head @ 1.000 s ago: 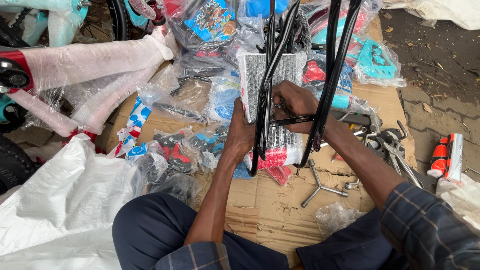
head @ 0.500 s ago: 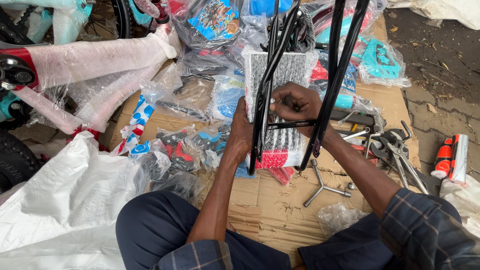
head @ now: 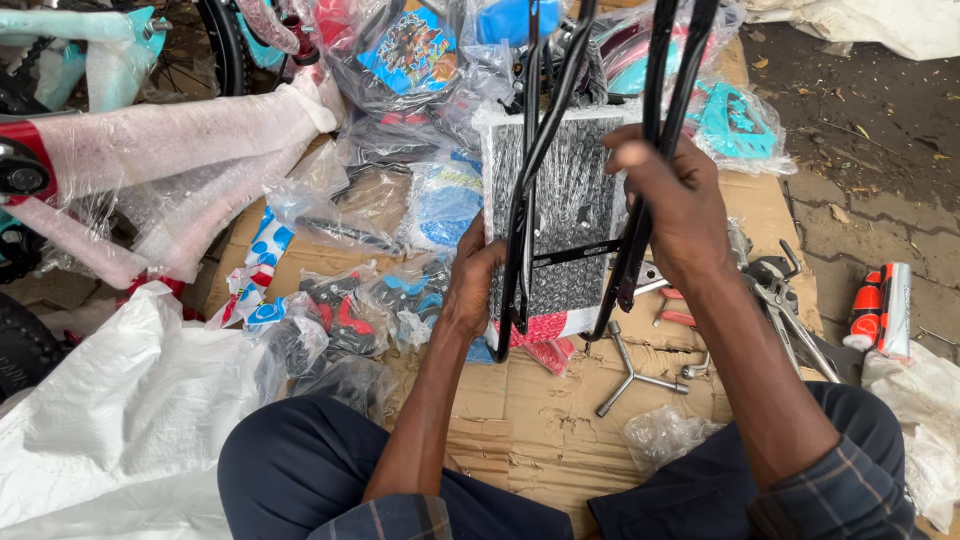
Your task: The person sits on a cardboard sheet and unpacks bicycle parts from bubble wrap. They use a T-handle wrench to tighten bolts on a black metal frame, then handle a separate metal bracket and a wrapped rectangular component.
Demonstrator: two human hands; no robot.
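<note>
I sit on flattened cardboard [head: 520, 420] with a black metal bicycle rack frame [head: 575, 250] held upright in front of me. My right hand [head: 670, 205] grips its two right-side rods near the top. My left hand [head: 472, 285] rests against the left rods, lower down, fingers curled round them. Behind the frame lies a flat part wrapped in bubble wrap [head: 580, 180]. The frame's lower ends hang just above a red packet [head: 545, 330] on the cardboard.
A three-arm socket wrench [head: 632, 368] and pliers [head: 790, 300] lie to the right. Plastic-wrapped bicycle parts [head: 400, 200] crowd the left and far side, with a wrapped bicycle frame [head: 170, 140]. A white sack [head: 110, 430] lies at my left knee, a red-and-white packet [head: 880, 310] at right.
My right hand has slid up the right rods and the frame has risen and come closer to me. My left hand keeps its place on the left rods.
</note>
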